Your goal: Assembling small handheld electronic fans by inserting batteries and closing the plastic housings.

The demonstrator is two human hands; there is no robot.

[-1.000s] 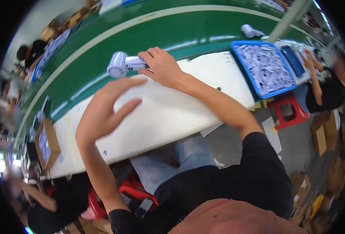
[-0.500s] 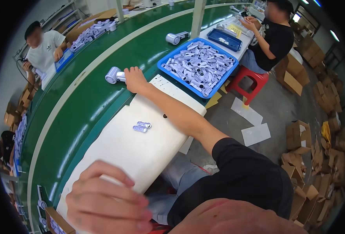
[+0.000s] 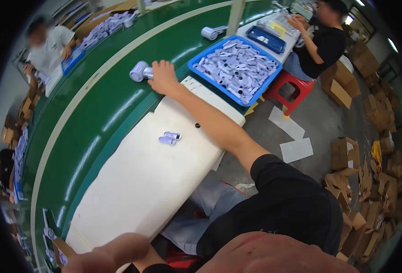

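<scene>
My right hand (image 3: 165,77) reaches over the green conveyor belt, its fingers closed around the handle of a lavender round-headed device (image 3: 140,72). The device's drum-shaped head points left, and most of the handle is hidden in the hand. My left hand (image 3: 107,255) is blurred at the lower edge, near the close end of the white worktable (image 3: 132,182); its fingers are too smeared to read. Two small lavender oblong parts (image 3: 170,138) lie side by side on the worktable, below my right forearm.
A blue tray (image 3: 192,68) heaped with similar lavender parts stands right of my right hand. Beyond it, another device (image 3: 213,32) rests on the belt (image 3: 105,104). A co-worker (image 3: 321,41) sits on a red stool (image 3: 296,86); another works across the belt. Cardboard boxes (image 3: 346,154) crowd the right.
My left hand has dropped down toward the lower edge. The whole view has shifted slightly, while my right hand still grips the round-headed device over the belt.
</scene>
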